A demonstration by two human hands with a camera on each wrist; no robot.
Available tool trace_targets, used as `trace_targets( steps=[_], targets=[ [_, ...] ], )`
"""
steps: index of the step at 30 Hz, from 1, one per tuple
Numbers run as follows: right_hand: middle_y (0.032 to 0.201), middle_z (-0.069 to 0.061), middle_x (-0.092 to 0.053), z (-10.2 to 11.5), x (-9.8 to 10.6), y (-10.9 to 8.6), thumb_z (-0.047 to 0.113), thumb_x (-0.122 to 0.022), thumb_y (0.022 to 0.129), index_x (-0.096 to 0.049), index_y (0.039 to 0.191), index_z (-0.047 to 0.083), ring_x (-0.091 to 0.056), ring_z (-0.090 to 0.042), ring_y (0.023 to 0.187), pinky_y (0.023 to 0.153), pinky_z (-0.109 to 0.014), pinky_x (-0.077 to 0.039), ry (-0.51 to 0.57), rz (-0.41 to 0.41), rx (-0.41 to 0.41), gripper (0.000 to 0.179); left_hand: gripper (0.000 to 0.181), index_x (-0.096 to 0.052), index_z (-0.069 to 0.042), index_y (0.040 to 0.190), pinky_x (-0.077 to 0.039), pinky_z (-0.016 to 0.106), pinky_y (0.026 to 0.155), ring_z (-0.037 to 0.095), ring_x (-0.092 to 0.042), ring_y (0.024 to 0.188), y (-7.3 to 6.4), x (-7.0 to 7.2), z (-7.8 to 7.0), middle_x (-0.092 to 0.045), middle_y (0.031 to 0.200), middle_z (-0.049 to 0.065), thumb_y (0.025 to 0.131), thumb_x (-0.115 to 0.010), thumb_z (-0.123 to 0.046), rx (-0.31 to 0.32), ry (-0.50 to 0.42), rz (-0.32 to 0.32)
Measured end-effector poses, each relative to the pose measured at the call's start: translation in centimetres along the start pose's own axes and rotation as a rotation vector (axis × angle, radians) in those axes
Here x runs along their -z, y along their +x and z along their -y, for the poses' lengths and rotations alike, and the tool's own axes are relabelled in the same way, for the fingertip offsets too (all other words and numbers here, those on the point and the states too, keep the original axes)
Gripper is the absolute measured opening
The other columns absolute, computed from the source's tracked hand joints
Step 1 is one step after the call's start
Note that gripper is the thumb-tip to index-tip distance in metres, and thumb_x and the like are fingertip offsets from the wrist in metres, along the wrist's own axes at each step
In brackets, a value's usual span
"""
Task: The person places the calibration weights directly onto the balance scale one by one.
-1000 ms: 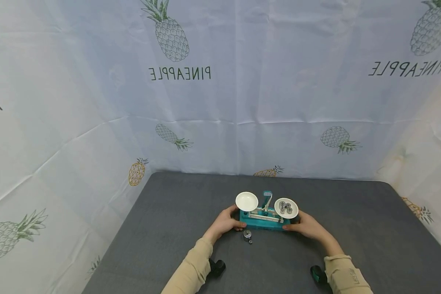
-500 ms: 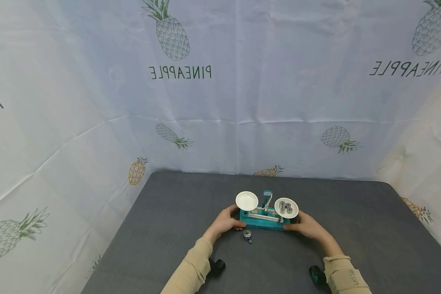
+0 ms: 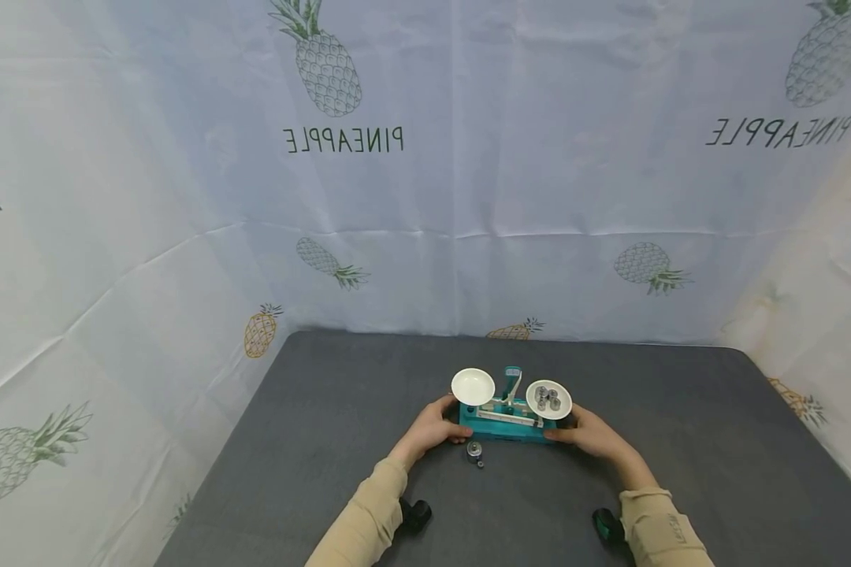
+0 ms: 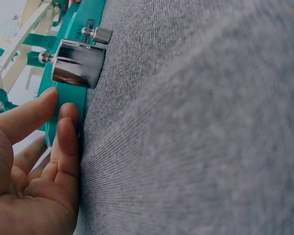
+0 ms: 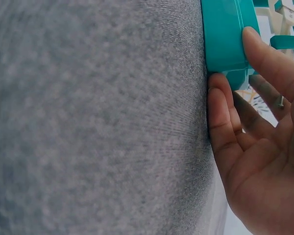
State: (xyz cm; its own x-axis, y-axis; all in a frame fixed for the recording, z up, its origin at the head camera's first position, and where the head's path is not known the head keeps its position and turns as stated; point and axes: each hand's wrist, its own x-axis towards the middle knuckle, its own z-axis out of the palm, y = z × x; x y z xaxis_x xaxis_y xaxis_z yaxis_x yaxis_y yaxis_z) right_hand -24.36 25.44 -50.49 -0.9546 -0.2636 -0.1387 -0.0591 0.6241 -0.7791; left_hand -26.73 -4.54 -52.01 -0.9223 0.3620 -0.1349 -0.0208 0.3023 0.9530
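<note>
A teal balance scale (image 3: 507, 429) with two white pans stands on the grey table. Its left pan (image 3: 473, 387) is bare, while several metal weights (image 3: 543, 398) sit together in the right pan (image 3: 564, 405). My left hand (image 3: 428, 430) grips the left end of the base, thumb on the front edge. At the opposite end my right hand (image 3: 596, 435) holds the base, its thumb (image 5: 257, 46) on the teal side and other fingers low by the cloth. A large shiny weight (image 4: 78, 63) and a small weight (image 4: 102, 35) stand in front of the scale, near my left hand.
The dark grey table (image 3: 354, 378) reaches back to a pineapple-print curtain (image 3: 425, 189). Black wrist devices (image 3: 416, 516) show below both cuffs.
The head view has shifted very slightly. Both hands stay on the scale's ends, and the scale and weights show no clear movement on the table.
</note>
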Motion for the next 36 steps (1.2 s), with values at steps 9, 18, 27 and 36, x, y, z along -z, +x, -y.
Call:
trace_targets(
  steps=[9, 18, 27, 36],
  targets=[
    [0.133, -0.035, -0.043, -0.4, -0.1, 0.3, 0.026, -0.072, 0.080, -0.032, 0.138, -0.011, -0.053, -0.042, 0.110, 0.079, -0.046, -0.051, 0.019, -0.002, 0.002, 0.080, 0.070, -0.039, -0.002, 0.138, -0.053, 0.028, 0.061, 0.011, -0.059, 0.065, 0.2, 0.0, -0.1, -0.058, 0.111, 0.015, 0.078, -0.074, -0.011, 0.002, 0.035, 0.002],
    [0.129, -0.034, -0.046, -0.6, -0.2, 0.2, 0.025, -0.073, 0.079, -0.032, 0.138, -0.011, -0.059, -0.027, 0.093, 0.072, -0.037, -0.050, 0.054, 0.007, -0.002, 0.080, 0.068, -0.039, -0.002, 0.139, -0.053, 0.029, 0.064, 0.014, -0.064, 0.070, -0.4, 0.3, -0.4, -0.063, 0.098, 0.012, 0.080, -0.071, -0.016, -0.002, 0.074, 0.009],
    [0.119, -0.030, -0.054, -0.5, -0.3, 0.2, 0.025, -0.074, 0.079, -0.033, 0.138, -0.011, -0.053, -0.018, 0.076, 0.064, -0.031, -0.044, 0.072, 0.002, -0.012, 0.080, 0.054, -0.047, -0.002, 0.131, -0.053, 0.028, 0.063, 0.014, -0.064, 0.070, -1.4, 0.8, -0.7, -0.059, 0.114, 0.019, 0.084, -0.068, -0.020, -0.056, 0.109, -0.074],
    [0.117, -0.027, -0.056, -0.4, -0.3, 0.2, 0.025, -0.074, 0.078, -0.035, 0.137, -0.010, -0.048, -0.018, 0.073, 0.064, -0.030, -0.040, 0.073, -0.012, -0.019, 0.079, 0.034, -0.058, -0.001, 0.113, -0.045, 0.020, 0.054, 0.008, -0.059, 0.066, -2.9, 0.7, -1.1, -0.052, 0.105, 0.014, 0.085, -0.066, -0.020, -0.098, 0.154, -0.145]
  ],
)
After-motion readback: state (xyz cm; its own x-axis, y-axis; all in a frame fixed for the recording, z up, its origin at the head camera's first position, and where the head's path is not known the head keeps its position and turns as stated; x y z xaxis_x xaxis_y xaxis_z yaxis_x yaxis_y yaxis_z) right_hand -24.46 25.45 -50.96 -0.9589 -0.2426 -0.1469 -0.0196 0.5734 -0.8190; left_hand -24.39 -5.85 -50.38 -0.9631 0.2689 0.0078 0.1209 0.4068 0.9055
